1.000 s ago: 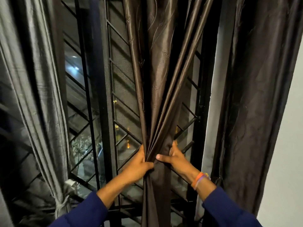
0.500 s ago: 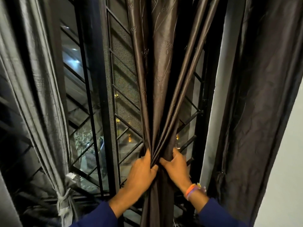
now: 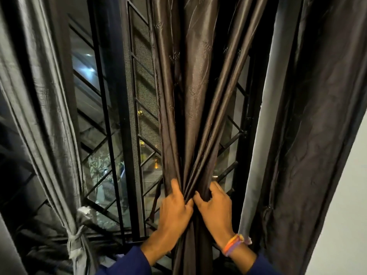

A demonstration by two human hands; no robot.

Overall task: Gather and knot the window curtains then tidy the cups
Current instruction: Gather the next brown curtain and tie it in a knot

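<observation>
Head view: a person's left hand [image 3: 174,210] and right hand [image 3: 215,208] each clutch folds of the brown middle curtain [image 3: 190,108], bunching it at the window grille [image 3: 139,124], no knot made yet. Of three curtains, only the grey left curtain [image 3: 49,124] looks tied; the right curtain [image 3: 309,116] hangs loose, and no cups show.

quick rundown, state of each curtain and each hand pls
middle curtain: bunched into folds, gripped, not knotted
left curtain: gathered and tied low with a knot
right curtain: hanging loose, untied
left hand: grips the middle curtain
right hand: grips the middle curtain
</observation>
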